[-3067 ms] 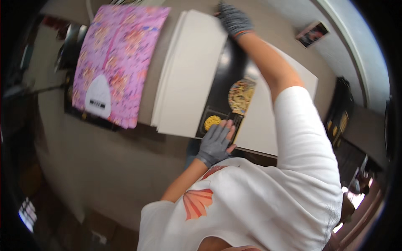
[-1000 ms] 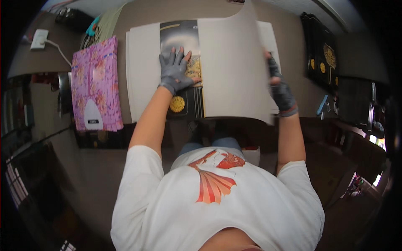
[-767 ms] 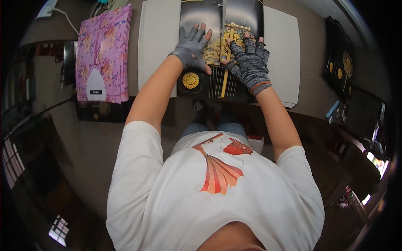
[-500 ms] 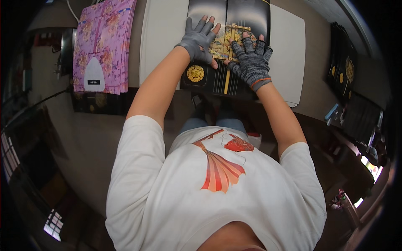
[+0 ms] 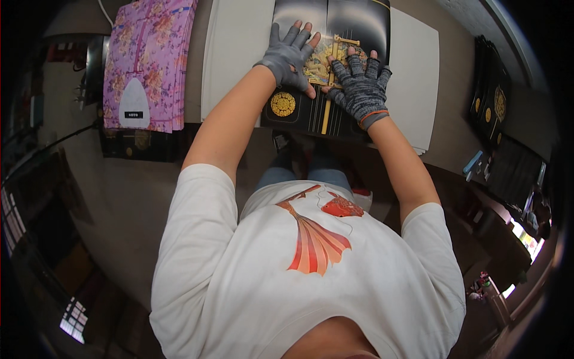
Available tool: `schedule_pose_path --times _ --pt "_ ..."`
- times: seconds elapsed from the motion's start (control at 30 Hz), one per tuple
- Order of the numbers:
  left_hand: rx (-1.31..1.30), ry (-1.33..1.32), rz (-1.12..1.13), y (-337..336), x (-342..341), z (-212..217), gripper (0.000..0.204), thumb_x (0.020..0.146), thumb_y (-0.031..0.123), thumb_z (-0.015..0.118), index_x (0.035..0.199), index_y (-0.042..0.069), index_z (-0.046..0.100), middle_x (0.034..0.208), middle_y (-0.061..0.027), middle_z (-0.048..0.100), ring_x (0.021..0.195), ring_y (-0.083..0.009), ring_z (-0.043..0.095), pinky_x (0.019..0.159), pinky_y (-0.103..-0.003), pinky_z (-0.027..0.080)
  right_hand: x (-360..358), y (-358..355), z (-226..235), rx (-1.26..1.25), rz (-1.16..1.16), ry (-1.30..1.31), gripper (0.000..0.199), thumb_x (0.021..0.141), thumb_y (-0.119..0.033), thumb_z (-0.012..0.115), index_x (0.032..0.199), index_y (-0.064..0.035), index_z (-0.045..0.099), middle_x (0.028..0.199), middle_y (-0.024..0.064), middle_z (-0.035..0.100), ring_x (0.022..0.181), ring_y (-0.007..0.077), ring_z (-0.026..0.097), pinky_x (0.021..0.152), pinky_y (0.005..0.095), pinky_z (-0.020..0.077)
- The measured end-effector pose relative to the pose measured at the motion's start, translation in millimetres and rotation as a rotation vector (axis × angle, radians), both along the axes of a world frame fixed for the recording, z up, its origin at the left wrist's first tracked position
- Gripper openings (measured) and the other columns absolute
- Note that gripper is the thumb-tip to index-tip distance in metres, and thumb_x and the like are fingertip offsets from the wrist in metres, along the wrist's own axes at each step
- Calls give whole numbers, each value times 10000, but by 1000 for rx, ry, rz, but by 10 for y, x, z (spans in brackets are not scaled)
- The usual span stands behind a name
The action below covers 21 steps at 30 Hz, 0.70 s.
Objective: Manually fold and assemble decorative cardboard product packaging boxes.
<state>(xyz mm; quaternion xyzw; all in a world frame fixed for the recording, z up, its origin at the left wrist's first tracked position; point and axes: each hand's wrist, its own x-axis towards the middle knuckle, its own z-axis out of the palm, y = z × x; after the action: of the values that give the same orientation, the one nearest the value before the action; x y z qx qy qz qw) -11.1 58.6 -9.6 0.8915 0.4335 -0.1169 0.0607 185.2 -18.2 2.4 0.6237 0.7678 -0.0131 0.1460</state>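
A glossy black printed sheet, its two side panels folded in to meet at a middle seam [image 5: 312, 122], carries gold patterns and a round gold emblem. Lying flat on its left half is my left hand [image 5: 288, 58], in a grey fingerless glove with the fingers spread. My right hand [image 5: 360, 84], in a speckled grey fingerless knit glove, presses on the right half, fingers apart. Both hands hold nothing. Between them the colourful gold design and a gold vertical strip show; the palms hide parts of the print.
Large white sheets [image 5: 417, 84] lie under the black one on the brown table [image 5: 445, 110]. To the left is a stack of pink-purple floral folded pieces [image 5: 156, 60] with a white rounded panel. Black-and-gold printed pieces [image 5: 491, 99] stand at the right.
Both hands stay spread on the black sheet with almost no movement over it. The whole view has shifted slightly, so the table and sheet appear a little to the right.
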Motion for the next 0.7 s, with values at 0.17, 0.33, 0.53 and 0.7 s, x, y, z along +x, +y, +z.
schedule_pose_path --times 0.17,0.33,0.53,0.7 --pt "-24 -4 0 -2 17 46 1415 451 871 668 1557 160 146 1619 -151 92 1502 -303 12 1122 -651 -10 -4 9 17 -14 -13 -1 792 810 -758 476 1485 -365 346 1615 71 161 1461 461 15 1057 738 19" --pt "-35 -30 12 -17 15 63 1402 390 832 727 1551 281 169 1615 -160 89 1498 -324 3 1140 -638 -19 -31 5 51 -23 -10 3 795 809 -760 474 1487 -367 342 1616 69 161 1460 464 18 1060 735 21" --pt "-31 -28 5 -28 46 94 1284 416 820 731 1518 410 216 1616 -166 82 1500 -326 -4 1139 -626 -38 -13 -5 24 -23 -10 -8 806 809 -765 469 1492 -358 333 1614 72 168 1457 472 23 1061 732 24" --pt "-40 -56 19 -20 30 74 1277 409 802 750 1512 408 239 1615 -165 94 1500 -322 2 1140 -619 -48 -8 9 -28 -2 -1 -23 819 811 -766 466 1501 -351 318 1613 70 167 1453 483 24 1061 733 27"
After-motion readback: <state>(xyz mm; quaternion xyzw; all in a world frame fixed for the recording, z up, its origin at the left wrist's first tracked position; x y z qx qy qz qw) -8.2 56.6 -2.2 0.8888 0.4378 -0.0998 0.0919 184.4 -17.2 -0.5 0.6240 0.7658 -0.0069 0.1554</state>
